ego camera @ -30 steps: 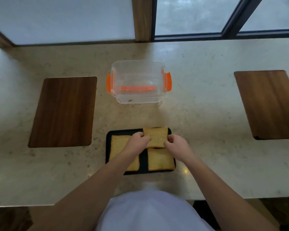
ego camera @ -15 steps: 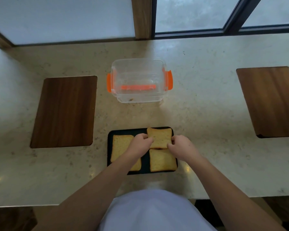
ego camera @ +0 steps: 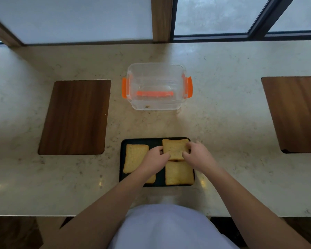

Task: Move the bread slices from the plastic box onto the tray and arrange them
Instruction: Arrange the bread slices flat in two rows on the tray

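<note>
Grip: both hands pinch the far-right bread slice by its side edges, left hand on its left edge, right hand on its right.
Held slice: in the tray's far right corner, its near edge overlapping the near-right slice.
Other bread: a third slice lies on the tray's left side, partly under the left forearm.
Tray: black, on the counter close to the person.
Plastic box: clear with orange clips, beyond the tray, no slices inside.
Boards: a dark wooden board left of the tray, another far right.
</note>
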Available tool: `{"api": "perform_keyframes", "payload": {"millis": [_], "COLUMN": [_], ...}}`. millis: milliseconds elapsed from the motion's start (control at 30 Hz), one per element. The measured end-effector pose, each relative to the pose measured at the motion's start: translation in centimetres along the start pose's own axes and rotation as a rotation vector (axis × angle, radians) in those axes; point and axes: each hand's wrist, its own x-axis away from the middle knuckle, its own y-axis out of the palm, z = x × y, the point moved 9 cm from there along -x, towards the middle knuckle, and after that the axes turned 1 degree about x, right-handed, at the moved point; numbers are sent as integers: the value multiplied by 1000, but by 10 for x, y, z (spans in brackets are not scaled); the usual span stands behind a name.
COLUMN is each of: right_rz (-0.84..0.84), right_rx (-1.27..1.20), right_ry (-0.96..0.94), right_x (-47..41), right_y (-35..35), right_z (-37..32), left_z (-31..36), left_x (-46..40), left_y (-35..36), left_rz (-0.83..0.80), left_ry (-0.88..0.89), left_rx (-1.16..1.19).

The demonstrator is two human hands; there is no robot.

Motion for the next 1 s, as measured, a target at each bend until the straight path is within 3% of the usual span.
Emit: {"api": "perform_keyframes", "payload": {"millis": [67,167,267,333,533,733,867,1000], "right_rz": [55,130,18,-96,-196,-182,-189,-214], "right_rx": [20,16,-86,-167,-281,-349,-210,-79], "right_ry": [11,-18,-90,-120,-67,-25,-85,-144], "right_x": [5,14,21,28,38,40,35,26], "right_y": [-2,2,32,58,92,94,86,78], "right_z": [3,-4,-30,-48,-75,-74,-77,-88], "left_z": [-5,-26,-62,-83,-122,-128,-132,-141], "left_x": [7,29,54,63,69,64,65,70], "left_y": [-11,-49,-83,-93,-69,-54,-57,-52], "left_rz": [33,251,446,493,351,217,184,149], "left_ry": [34,82,39,0,-174,-271,-299,-373], "left_rx": [30,108,180,208,370,440,530,472]}}
